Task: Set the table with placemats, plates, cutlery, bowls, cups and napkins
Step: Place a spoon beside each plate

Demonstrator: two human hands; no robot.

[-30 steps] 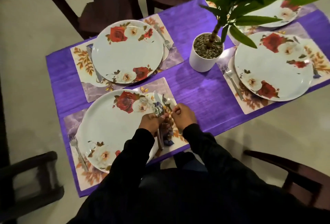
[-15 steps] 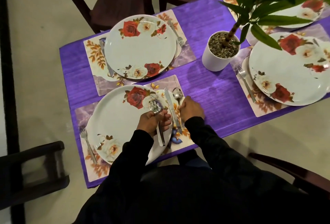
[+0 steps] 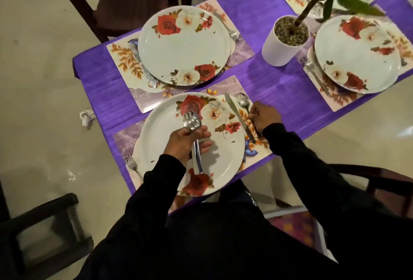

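Note:
My left hand point(image 3: 186, 143) grips a bundle of cutlery point(image 3: 192, 123) above the near floral plate point(image 3: 161, 132), spoon heads pointing away from me. My right hand point(image 3: 264, 117) pinches the handle of a spoon point(image 3: 243, 101) lying on the near placemat point(image 3: 257, 145), to the right of a knife point(image 3: 237, 114). A fork point(image 3: 130, 163) lies left of this plate. The far plate point(image 3: 183, 47) has a knife point(image 3: 143, 67) on its left and a fork point(image 3: 226, 27) on its right. A third plate point(image 3: 357, 56) with a fork point(image 3: 315, 76) sits at right.
A white pot with a green plant point(image 3: 283, 42) stands mid-table on the purple cloth point(image 3: 279, 92). Dark wooden chairs surround the table: one at far side point(image 3: 125, 0), one at lower left point(image 3: 40, 224), one at right point(image 3: 380, 181). A crumpled white scrap point(image 3: 86, 117) lies on the floor.
My right hand has slid right along the placemat with the spoon, now beside the knife. My left hand has moved over the plate with the cutlery bundle. The view has shifted closer.

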